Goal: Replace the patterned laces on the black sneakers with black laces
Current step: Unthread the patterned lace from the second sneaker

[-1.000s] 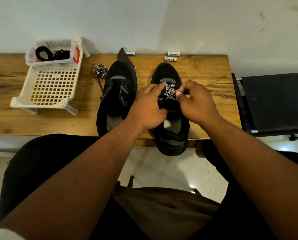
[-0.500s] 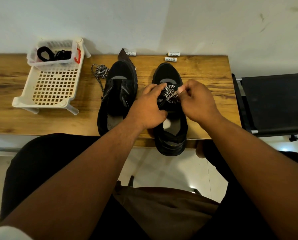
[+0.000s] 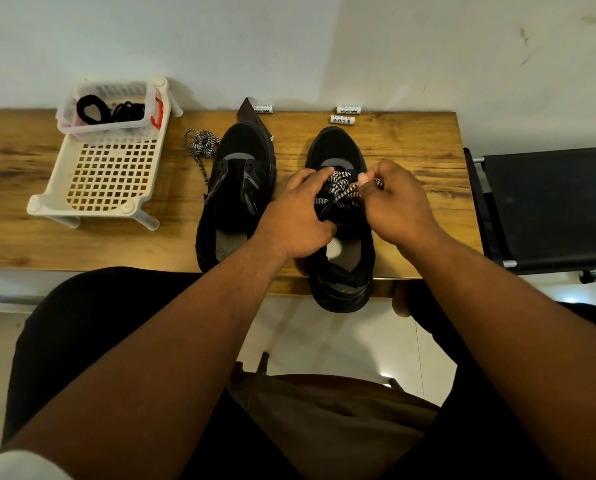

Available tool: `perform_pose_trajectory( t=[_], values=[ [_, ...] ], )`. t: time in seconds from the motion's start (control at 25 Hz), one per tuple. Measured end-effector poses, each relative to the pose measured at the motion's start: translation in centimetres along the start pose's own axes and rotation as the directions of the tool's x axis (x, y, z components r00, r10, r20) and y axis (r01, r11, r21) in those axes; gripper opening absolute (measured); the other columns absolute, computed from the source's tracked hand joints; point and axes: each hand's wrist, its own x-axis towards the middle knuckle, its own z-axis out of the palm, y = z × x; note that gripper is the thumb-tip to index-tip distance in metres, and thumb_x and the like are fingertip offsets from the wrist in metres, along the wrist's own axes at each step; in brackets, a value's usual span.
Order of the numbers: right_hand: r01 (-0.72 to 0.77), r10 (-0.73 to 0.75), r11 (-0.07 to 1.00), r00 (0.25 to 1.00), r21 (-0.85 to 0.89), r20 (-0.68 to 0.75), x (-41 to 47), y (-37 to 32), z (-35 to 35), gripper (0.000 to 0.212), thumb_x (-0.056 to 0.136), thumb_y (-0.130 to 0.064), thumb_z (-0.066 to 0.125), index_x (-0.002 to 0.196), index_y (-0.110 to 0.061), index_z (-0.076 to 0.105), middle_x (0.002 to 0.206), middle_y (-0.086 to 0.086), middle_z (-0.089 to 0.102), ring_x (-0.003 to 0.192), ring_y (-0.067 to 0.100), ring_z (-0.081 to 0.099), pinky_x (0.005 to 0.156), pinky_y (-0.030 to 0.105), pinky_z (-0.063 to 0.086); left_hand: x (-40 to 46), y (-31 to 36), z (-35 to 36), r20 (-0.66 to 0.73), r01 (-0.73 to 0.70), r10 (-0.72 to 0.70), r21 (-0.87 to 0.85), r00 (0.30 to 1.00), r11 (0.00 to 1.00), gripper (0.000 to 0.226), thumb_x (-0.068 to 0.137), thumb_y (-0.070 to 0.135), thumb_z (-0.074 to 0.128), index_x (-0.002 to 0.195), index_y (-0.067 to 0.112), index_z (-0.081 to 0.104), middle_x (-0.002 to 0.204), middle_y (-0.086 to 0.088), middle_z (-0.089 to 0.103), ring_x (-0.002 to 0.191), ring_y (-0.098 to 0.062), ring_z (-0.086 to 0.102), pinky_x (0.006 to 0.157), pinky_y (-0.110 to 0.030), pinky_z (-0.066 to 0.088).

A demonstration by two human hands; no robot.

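Pinching patterned lace, right hand; left hand gripping sneaker.

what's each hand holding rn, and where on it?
Right hand pinches a strand of the patterned lace over the right sneaker. Left hand grips that sneaker's upper at the lacing; its fingertips are hidden.

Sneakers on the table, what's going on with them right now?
A person is unlacing the right sneaker: the right hand pinches its patterned lace while the left hand steadies the shoe. The left sneaker is laceless, its removed lace beside it. The black laces wait in the basket.
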Motion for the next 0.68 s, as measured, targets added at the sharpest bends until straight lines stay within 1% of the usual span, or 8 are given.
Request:
perform_pose_trajectory(
  t=[0.08, 0.16, 0.24, 0.36, 0.44, 0.52, 0.56, 0.68],
  values=[
    [-0.011, 0.009, 0.995, 1.000, 0.104, 0.014, 0.21, 0.10, -0.44, 0.010, 0.100, -0.032, 0.060, 0.098, -0.023, 0.063, 0.096, -0.005, 0.066, 0.088, 0.014, 0.061, 0.072, 0.030, 0.045, 0.05, -0.06, -0.01, 0.003, 0.001, -0.001, -0.004, 1.000, 1.000, 0.095, 0.080, 0.018, 0.078, 0.160, 0.034, 0.029, 0.158, 0.007, 0.031, 0.139, -0.014, 0.041, 0.107, -0.032, 0.047],
    [0.113, -0.112, 0.993, 0.992, -0.013, 0.064, -0.09, 0.33, -0.35, 0.014, 0.092, -0.036, 0.071, 0.104, -0.030, 0.068, 0.101, -0.012, 0.069, 0.090, 0.008, 0.062, 0.076, 0.028, 0.048, 0.03, -0.13, -0.01, -0.001, -0.005, 0.005, -0.007, 1.000, 1.000, 0.094, 0.079, 0.018, 0.078, 0.159, 0.034, 0.030, 0.158, 0.007, 0.031, 0.138, -0.014, 0.042, 0.104, -0.030, 0.047],
    [0.208, -0.199, 0.969, 0.977, -0.136, 0.073, -0.56, 0.27, -0.05, 0.012, 0.090, -0.037, 0.074, 0.100, -0.032, 0.070, 0.100, -0.013, 0.070, 0.090, 0.008, 0.064, 0.075, 0.026, 0.048, 0.01, -0.15, 0.01, -0.002, -0.008, 0.008, -0.005, 1.000, 1.000, 0.094, 0.079, 0.019, 0.077, 0.159, 0.034, 0.030, 0.158, 0.007, 0.031, 0.138, -0.015, 0.042, 0.104, -0.031, 0.047],
    [0.181, -0.173, 0.954, 0.983, -0.237, 0.054, -0.55, 0.08, 0.29, 0.010, 0.100, -0.032, 0.062, 0.092, -0.027, 0.060, 0.090, -0.008, 0.064, 0.088, 0.015, 0.062, 0.070, 0.029, 0.042, 0.03, -0.10, 0.04, -0.004, 0.000, 0.000, -0.005, 1.000, 1.000, 0.095, 0.079, 0.019, 0.078, 0.159, 0.034, 0.030, 0.158, 0.007, 0.031, 0.139, -0.014, 0.041, 0.107, -0.035, 0.048],
    [0.021, -0.020, 0.999, 0.999, -0.031, 0.028, -0.15, -0.11, -0.06, 0.018, 0.102, -0.036, 0.055, 0.089, -0.025, 0.058, 0.091, -0.004, 0.068, 0.093, 0.020, 0.066, 0.078, 0.037, 0.052, 0.03, -0.02, 0.01, -0.003, 0.006, -0.007, -0.008, 1.000, 1.000, 0.095, 0.079, 0.019, 0.079, 0.159, 0.035, 0.029, 0.158, 0.007, 0.030, 0.140, -0.014, 0.040, 0.108, -0.035, 0.047],
    [-0.109, 0.108, 0.968, 0.994, 0.228, 0.018, 0.08, -0.27, -0.40, 0.014, 0.094, -0.042, 0.055, 0.084, -0.033, 0.060, 0.091, -0.002, 0.075, 0.097, 0.023, 0.072, 0.089, 0.052, 0.058, 0.06, -0.03, -0.01, 0.001, 0.012, -0.012, -0.008, 1.000, 1.000, 0.096, 0.080, 0.018, 0.079, 0.159, 0.035, 0.029, 0.159, 0.008, 0.029, 0.140, -0.013, 0.038, 0.107, -0.031, 0.045],
    [-0.083, 0.083, 0.969, 0.996, 0.235, 0.012, 0.07, -0.15, -0.52, 0.011, 0.091, -0.045, 0.058, 0.085, -0.036, 0.061, 0.092, -0.003, 0.075, 0.097, 0.022, 0.072, 0.089, 0.053, 0.058, 0.08, -0.06, 0.00, 0.002, 0.011, -0.011, -0.008, 1.000, 1.000, 0.095, 0.080, 0.018, 0.079, 0.159, 0.035, 0.029, 0.159, 0.008, 0.029, 0.140, -0.013, 0.038, 0.105, -0.029, 0.044],
    [0.166, -0.158, 0.981, 0.984, -0.103, 0.082, -0.45, 0.20, -0.32, 0.020, 0.088, -0.046, 0.073, 0.102, -0.034, 0.067, 0.103, -0.010, 0.070, 0.095, 0.012, 0.065, 0.081, 0.032, 0.053, 0.08, -0.19, 0.04, -0.003, -0.003, 0.003, -0.012, 1.000, 1.000, 0.094, 0.079, 0.018, 0.078, 0.159, 0.034, 0.030, 0.158, 0.008, 0.030, 0.137, -0.013, 0.042, 0.103, -0.029, 0.047]
  ],
)
